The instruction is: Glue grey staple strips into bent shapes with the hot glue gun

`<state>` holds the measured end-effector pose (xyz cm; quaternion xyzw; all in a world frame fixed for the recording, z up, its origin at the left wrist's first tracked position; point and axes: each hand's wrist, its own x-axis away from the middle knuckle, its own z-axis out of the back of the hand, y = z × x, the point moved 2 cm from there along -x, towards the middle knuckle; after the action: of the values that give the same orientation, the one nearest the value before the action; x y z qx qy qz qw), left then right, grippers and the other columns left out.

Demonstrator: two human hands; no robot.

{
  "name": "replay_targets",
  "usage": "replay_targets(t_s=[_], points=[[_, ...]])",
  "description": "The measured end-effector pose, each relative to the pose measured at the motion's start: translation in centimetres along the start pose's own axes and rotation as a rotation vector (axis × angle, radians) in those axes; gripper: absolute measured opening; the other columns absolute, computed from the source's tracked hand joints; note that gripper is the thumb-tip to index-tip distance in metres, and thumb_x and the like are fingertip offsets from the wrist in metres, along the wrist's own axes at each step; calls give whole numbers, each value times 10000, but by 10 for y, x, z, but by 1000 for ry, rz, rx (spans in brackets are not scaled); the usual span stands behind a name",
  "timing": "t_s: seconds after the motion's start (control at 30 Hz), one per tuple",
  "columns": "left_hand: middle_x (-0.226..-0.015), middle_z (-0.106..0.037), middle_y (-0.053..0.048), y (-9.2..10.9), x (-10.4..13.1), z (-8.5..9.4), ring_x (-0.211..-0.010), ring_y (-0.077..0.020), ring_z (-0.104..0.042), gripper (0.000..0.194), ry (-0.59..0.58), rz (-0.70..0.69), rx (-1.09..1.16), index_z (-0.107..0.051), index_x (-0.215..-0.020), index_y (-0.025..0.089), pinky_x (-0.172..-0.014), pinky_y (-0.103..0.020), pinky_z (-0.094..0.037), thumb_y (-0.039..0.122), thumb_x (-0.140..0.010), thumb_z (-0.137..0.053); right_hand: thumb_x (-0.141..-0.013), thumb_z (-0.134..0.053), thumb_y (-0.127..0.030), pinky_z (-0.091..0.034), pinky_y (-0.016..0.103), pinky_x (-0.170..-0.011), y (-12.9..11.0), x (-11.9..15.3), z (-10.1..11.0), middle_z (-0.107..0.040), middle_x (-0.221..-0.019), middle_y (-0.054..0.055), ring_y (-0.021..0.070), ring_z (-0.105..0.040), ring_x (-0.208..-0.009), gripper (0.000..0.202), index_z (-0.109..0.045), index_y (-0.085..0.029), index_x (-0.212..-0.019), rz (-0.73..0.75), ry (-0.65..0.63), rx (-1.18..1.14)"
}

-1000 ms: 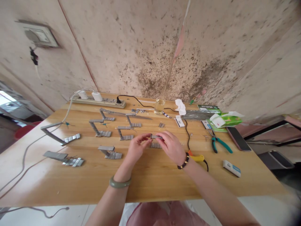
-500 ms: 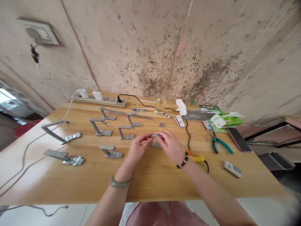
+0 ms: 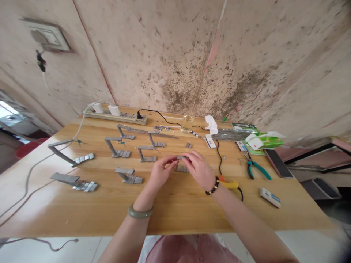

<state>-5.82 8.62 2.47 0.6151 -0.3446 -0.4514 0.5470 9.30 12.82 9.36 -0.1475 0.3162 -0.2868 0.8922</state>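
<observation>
Both hands meet over the middle of the wooden table. My left hand, a green bangle on its wrist, pinches the left end of a small grey metal bracket. On the other end of its top strip are the fingers of my right hand, which wears a dark beaded bracelet. The bracket's ribbed lower plate shows below the fingers; its upright is mostly hidden. Similar grey brackets stand to the left, the nearest bracket beside my left forearm. Behind my hands lies a small loose grey plate.
To the right are a yellow-handled tool with a black cord, teal-handled pliers, a phone and a small box. At the back stand a glass of pale liquid, a wire bundle and a power strip.
Hardly anything differs. Both hands keep their grip on the bracket in the same place, with only a slight shift of the camera view.
</observation>
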Motion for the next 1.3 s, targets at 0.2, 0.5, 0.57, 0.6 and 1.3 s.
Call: replay_targets(t_s=[0.2,0.5,0.57,0.6,1.3], points=[[-844,-717,-65,2,1,0,-739,-188,-654,283,4,6,-7,-695,-899,158,-665,-290,-539,349,-690,-680,-937,-431,-263,-484,367,-834,0,0,-1,-621,-957,76,202,-576,-926,204,-595,-196,-1036,-4,-6,17],[-863,-719,-66,1,0,0,-764,-193,-656,289,3,-7,-30,-694,-908,157,-680,-291,-544,357,-700,-673,-938,-433,-264,-480,368,-834,1,-1,-3,-616,-955,75,203,-568,-926,194,-587,-192,-1031,1,0,28],[-862,-719,-63,0,0,0,-766,-192,-655,283,2,-10,-34,-695,-911,163,-683,-290,-544,355,-705,-671,-938,-431,-269,-483,370,-828,1,0,-3,-618,-952,75,203,-571,-922,197,-588,-197,-1032,1,2,29],[-864,-719,-63,1,0,0,-768,-191,-654,281,1,-10,-32,-696,-911,164,-688,-290,-543,353,-705,-672,-938,-431,-270,-484,370,-828,1,0,-3,-618,-952,76,204,-572,-923,198,-589,-195,-1031,0,1,30],[-871,-716,-68,-2,0,0,-763,-191,-651,288,6,-15,-17,-706,-911,168,-694,-295,-543,365,-703,-675,-936,-431,-266,-490,376,-834,-1,0,-2,-625,-962,78,201,-577,-932,202,-596,-199,-1031,-2,12,9]])
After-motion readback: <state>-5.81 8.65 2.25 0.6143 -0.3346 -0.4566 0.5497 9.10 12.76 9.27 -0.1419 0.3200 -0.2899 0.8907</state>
